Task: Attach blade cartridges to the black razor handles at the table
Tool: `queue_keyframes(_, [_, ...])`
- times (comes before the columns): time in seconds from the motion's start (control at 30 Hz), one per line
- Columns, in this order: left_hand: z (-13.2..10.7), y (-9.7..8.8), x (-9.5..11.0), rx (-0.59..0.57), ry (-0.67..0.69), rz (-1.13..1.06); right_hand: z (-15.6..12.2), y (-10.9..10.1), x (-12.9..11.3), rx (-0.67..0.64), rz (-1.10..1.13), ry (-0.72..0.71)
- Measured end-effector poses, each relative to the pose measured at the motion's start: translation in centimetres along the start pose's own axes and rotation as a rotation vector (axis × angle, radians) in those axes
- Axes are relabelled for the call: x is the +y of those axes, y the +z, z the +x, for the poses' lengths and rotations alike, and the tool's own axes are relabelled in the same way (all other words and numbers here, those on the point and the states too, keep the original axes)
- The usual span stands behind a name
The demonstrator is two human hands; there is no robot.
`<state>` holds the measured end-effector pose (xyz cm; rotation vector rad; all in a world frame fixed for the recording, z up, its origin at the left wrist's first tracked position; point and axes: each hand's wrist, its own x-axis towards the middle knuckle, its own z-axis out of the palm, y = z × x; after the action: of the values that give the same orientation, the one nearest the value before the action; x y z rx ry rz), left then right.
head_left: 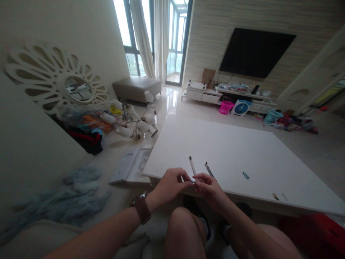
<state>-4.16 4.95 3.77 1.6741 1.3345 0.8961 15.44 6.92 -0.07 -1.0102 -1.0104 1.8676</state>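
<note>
Both hands meet at the near edge of the desk [242, 144], 6 o'clock on the desktop. The left hand [169, 185] and right hand [211, 189] are each pinched shut on one end of a small thin dark part [191, 181], which spans the short gap between the fingertips. The part is too small to identify. The other fingers [179, 172] are curled in and carry nothing else that I can see.

Around the pinch:
- White stick [192, 164] lies on the desk at 12 o'clock, just beyond the fingertips.
- Dark metal tool [208, 169] lies at 1 o'clock, near, not touching the stick.
- Teal chip [245, 175] is at 2 o'clock, well apart.
- Two tiny bits [275, 196] sit at 3 o'clock by the front edge; can't tell what they are.
- Wristwatch [142, 208] is on the left wrist, at 8 o'clock.

My read on doing this well:
- The part sits right at the desk edge, above the knees. If it slips there it likely goes to the floor. Better to work further in, toward 12 o'clock, over the desktop.
- Brace the heels of both hands on the desk for a steadier pinch.
- Grip lightly, since a part this thin probably bends.
- Mind the stick and tool, which are close enough to get knocked.
</note>
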Motion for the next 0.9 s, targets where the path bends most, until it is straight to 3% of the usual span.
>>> queue_keyframes(0.3, [-0.11, -0.19, 0.52, 0.006, -0.023, -0.008, 0.06, -0.07, -0.02, -0.025, -0.119, -0.026])
queue_keyframes(0.6, [-0.07, -0.06, 0.26, 0.01, -0.026, -0.009, 0.14, -0.11, 0.17, -0.019, -0.014, -0.01])
queue_keyframes(0.73, [-0.15, -0.07, 0.13, 0.011, -0.014, -0.019, 0.05, -0.1, 0.32, -0.078, -0.098, -0.023])
queue_keyframes(0.9, [-0.15, -0.16, 0.29, 0.004, -0.021, -0.017, 0.21, -0.36, 0.54, -0.057, -0.155, -0.057])
